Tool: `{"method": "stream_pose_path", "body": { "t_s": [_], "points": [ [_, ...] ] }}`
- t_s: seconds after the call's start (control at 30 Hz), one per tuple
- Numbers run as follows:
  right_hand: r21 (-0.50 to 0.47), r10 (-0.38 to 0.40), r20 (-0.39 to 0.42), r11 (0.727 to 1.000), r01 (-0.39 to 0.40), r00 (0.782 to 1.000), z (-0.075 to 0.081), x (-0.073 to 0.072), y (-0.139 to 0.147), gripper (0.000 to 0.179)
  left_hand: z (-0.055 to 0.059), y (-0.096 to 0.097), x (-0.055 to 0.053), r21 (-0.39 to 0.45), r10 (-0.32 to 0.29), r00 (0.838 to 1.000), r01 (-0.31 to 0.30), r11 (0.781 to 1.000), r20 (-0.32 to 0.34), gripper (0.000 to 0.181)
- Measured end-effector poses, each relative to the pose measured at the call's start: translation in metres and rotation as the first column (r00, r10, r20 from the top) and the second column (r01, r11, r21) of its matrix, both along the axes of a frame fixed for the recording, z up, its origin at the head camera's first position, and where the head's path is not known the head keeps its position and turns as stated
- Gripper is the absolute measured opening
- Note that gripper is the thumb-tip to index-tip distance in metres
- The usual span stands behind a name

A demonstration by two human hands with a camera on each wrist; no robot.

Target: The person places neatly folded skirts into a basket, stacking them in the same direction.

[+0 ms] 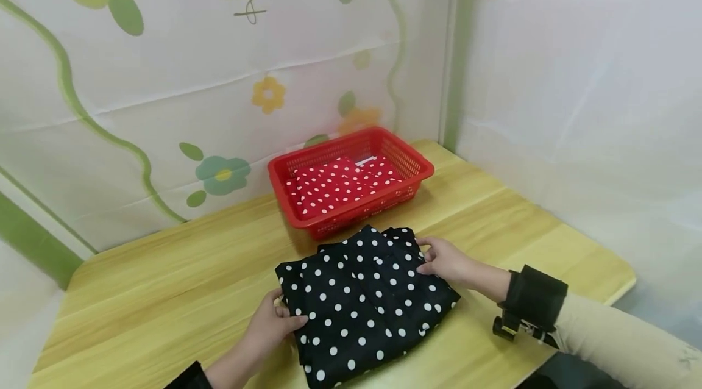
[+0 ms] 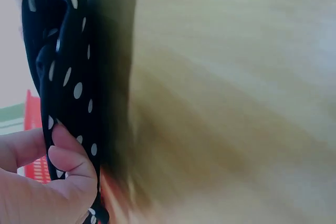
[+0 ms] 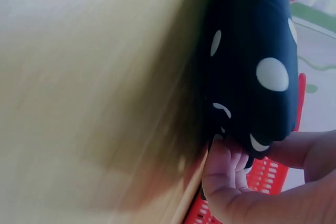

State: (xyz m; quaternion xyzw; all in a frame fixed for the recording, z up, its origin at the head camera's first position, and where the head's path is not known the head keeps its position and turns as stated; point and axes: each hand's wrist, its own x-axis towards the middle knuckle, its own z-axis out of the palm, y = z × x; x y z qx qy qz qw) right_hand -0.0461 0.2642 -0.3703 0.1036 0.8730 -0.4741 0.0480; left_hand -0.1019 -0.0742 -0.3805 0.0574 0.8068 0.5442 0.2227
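A folded black cloth with white polka dots (image 1: 356, 303) is at the front of the table, in front of the red basket. My left hand (image 1: 270, 323) grips its left edge, the thumb on top and fingers beneath. At the upper right edge my right hand (image 1: 443, 262) pinches the cloth between thumb and fingers. In the left wrist view the layered edge of the cloth (image 2: 65, 72) stands between the left thumb and fingers. The right wrist view shows the cloth's folded side (image 3: 252, 61) with the right fingers (image 3: 226, 166) curled at its corner.
Behind the cloth stands a red plastic basket (image 1: 351, 218) with perforated walls. Inside it lies a folded red cloth with white dots (image 1: 334, 185). The wooden table (image 1: 164, 291) extends to both sides. A printed curtain (image 1: 164, 72) hangs along the back, and white sheeting (image 1: 581, 96) on the right.
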Motion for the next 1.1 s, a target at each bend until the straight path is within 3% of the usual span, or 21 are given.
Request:
{"method": "stream_pose_path", "body": {
  "t_s": [0.33, 0.8, 1.1],
  "points": [
    [0.007, -0.016, -0.037, 1.000, 0.016, 0.999, 0.020, 0.016, 0.009, 0.056, 0.019, 0.013, 0.002, -0.072, -0.049, 0.999, 0.049, 0.996, 0.001, 0.081],
    [0.054, 0.048, -0.168, 0.998, -0.039, 0.985, 0.043, 0.020, 0.011, 0.051, 0.032, 0.010, 0.008, -0.120, -0.041, 0.999, 0.041, 0.992, 0.000, 0.086],
    [0.103, 0.029, -0.211, 0.995, -0.008, 0.977, 0.070, 0.045, 0.028, 0.048, 0.050, 0.032, 0.007, -0.079, -0.116, 0.993, 0.113, 0.990, -0.035, 0.084]
  ]
}}
